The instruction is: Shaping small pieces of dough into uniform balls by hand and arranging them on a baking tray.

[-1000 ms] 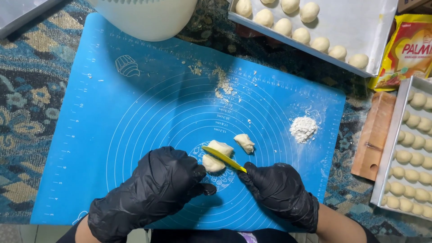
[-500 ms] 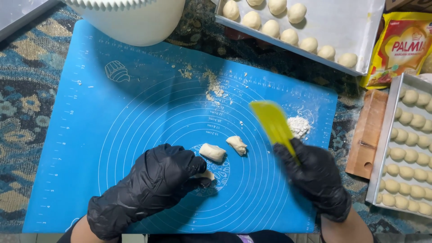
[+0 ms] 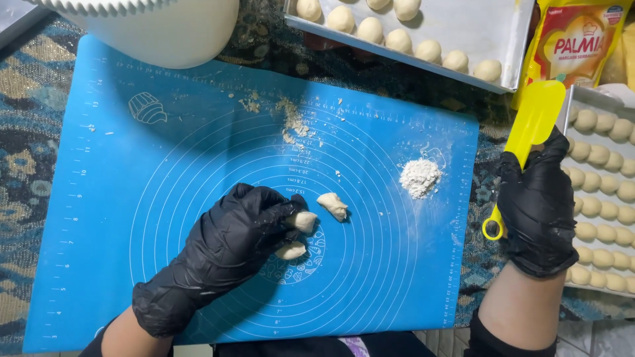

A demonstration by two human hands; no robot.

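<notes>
Left hand: the black-gloved left hand is lying on the blue silicone mat, its fingers curling down and closing on a small dough piece at the fingertips; a second dough lump is sitting just under the same fingers, touching them.
Loose piece: a third dough piece is resting on the mat just beyond the left fingertips, apart from them.
Right hand: the gloved right hand is wrapping tightly around the handle of a yellow scraper — blade pointing up and away, off the mat's right edge.
Flour: a small flour pile is sitting on the mat between the two hands, nearer the right one.
Containers: a metal tray above the hands is holding a row of dough balls; a second tray behind the right hand is holding many more balls. A white bowl is standing well above the left hand, contents hidden.
Change: half a second ago the scraper was hovering over the mat near the flour — now it is out over the right tray, and the left fingers are closing on dough lying free before.
</notes>
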